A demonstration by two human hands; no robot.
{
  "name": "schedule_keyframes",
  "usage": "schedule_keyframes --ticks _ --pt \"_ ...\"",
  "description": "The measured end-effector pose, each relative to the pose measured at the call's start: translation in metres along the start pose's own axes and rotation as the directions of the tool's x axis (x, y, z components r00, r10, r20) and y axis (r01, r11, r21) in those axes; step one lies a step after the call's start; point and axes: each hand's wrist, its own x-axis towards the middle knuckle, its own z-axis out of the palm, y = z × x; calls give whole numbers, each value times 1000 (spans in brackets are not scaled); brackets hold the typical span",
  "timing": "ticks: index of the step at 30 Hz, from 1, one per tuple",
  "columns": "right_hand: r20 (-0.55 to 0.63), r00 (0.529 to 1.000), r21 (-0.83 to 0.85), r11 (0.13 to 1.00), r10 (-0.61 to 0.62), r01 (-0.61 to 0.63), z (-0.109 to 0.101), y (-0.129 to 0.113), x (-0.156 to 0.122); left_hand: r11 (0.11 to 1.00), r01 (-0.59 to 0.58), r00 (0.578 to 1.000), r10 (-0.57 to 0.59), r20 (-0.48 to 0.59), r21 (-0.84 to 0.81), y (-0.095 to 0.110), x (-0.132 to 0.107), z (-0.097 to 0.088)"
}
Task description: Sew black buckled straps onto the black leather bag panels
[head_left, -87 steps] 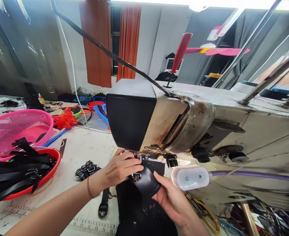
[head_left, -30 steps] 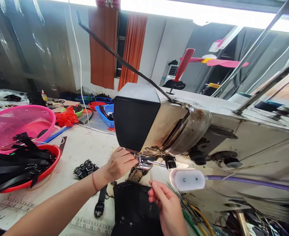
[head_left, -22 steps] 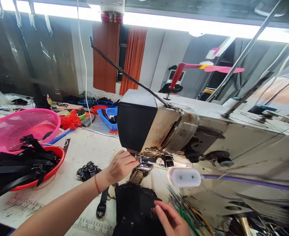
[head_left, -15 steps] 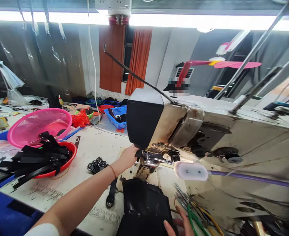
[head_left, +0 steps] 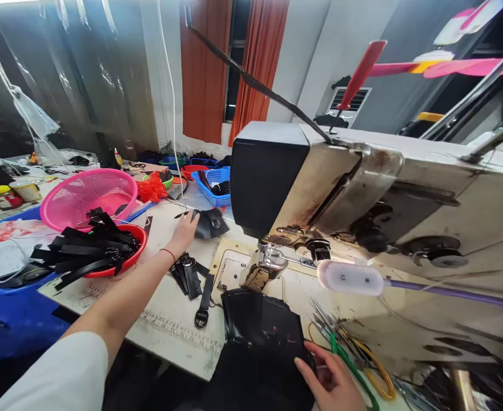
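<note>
Out on the table to the left of the sewing machine, my left hand has its fingers on the edge of a black leather piece with a small metal fitting. Close below that hand lie several black straps with buckles. One more buckled strap rests apart, nearer the table edge. At the lower right, my right hand closes thumb and fingers on the edge of a stack of black leather panels in front of the machine's arm. Some of its fingers are hidden.
Scissors with green handles and other tools lie right beside my right hand. A lamp hangs by the needle area. Left stand a red bowl of black straps and a pink basket; a blue basket is farther back.
My left hand has moved from beneath the machine head out to the left, and the black leather piece now lies there. My right hand has closed on the panels' edge. The view has tilted down.
</note>
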Motion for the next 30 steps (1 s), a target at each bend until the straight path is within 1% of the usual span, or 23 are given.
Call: schedule_keyframes --ticks 1,2,3,5,6,7,9,11,13,14,15,16,17,18,19,20,21,22,23,24,26,28,30 --pt "-24 1000 1 1000 -17 17 1 -2 -2 1000 23 999 -23 34 11 -3 -8 -2" --pt "-48 998 2 999 -34 34 2 -4 -4 999 36 997 -37 69 20 -2 -19 -3" --pt "-77 996 1 999 -51 51 4 -6 -6 999 37 993 -39 108 22 4 -31 -4" --pt "-130 989 0 998 -70 71 7 -11 -8 1000 2 979 -1 204 -2 28 -58 -2" --pt "-150 986 3 997 -72 73 8 -13 -10 999 -35 962 44 271 -38 43 -71 0" --pt "-164 984 14 998 -66 69 9 -15 -11 994 -72 935 98 342 -87 59 -85 2" --pt "-158 987 84 996 -15 29 10 -20 -13 975 -96 868 179 462 -198 87 -105 5" --pt "-147 987 248 968 67 -29 11 -26 -15 955 26 824 146 547 -294 105 -115 5" --pt "-131 980 456 887 151 -76 12 -34 -17 912 208 795 54 604 -355 114 -114 3" --pt "-117 974 550 829 194 -99 12 -39 -18 863 317 774 3 633 -393 116 -110 0" --pt "-91 967 626 768 239 -131 12 -44 -18 779 439 739 -29 674 -448 118 -106 -4" --pt "-41 958 686 705 283 -179 12 -49 -19 652 566 687 -37 725 -504 120 -101 -9" --pt "37 946 728 640 323 -246 11 -53 -19 497 682 627 -18 779 -537 123 -97 -15" --pt "133 929 748 580 346 -323 9 -58 -18 338 771 568 18 823 -539 127 -94 -21" --pt "242 906 739 538 348 -404 6 -62 -18 206 830 518 58 853 -518 132 -91 -27" --pt "349 876 703 525 333 -480 3 -66 -17 114 865 482 89 872 -489 137 -89 -34" --pt "430 849 652 545 307 -528 -1 -70 -16 59 883 460 103 882 -467 143 -87 -40" --pt "494 822 591 585 283 -556 -5 -73 -15 27 891 449 107 887 -454 148 -85 -46" --pt "530 805 534 632 266 -561 -9 -76 -14 6 891 450 112 886 -454 153 -83 -51" --pt "537 803 497 671 258 -549 -11 -79 -12 -14 887 460 125 879 -462 157 -80 -55" --pt "496 829 493 701 259 -515 -13 -84 -8 -47 873 486 150 861 -485 162 -74 -58" --pt "444 858 538 689 258 -486 -10 -87 -3 -61 859 511 146 847 -508 164 -68 -58" --pt "402 884 573 688 237 -445 -5 -89 2 -40 843 538 93 838 -536 165 -61 -55"
